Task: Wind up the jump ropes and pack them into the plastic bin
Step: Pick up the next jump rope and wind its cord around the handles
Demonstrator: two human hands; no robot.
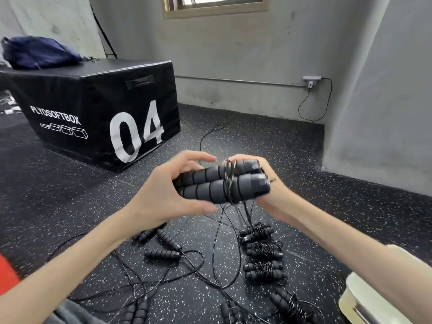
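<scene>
While the cord (230, 177) is wrapped only a few turns round them, the two handles (219, 183) are held side by side at chest height, so that both act as one spool. The left hand (163, 195) clasps their ribbed ends between thumb below and fingers above, which keeps the pair from rolling apart. The right hand (268, 195) sits at the capped ends, fingers curled behind them; it seems to be guiding the cord round, though blur hides the exact pinch. Slack cord hangs from the handles down to the floor (280, 148), free to be drawn up turn by turn.

Three wound ropes (261, 251) lie in a stack just right of the hanging slack, and another (289, 305) lies nearer, probably set aside to be packed together. Loose ropes (163, 249) sprawl to the left, their cords tangled, so the winding looks about half done. At the lower right edge is the bin (364, 293), pale and close to the right forearm; nothing shows inside it from here.

A black box (98, 108) stands behind, with a bag (39, 52) on top.
</scene>
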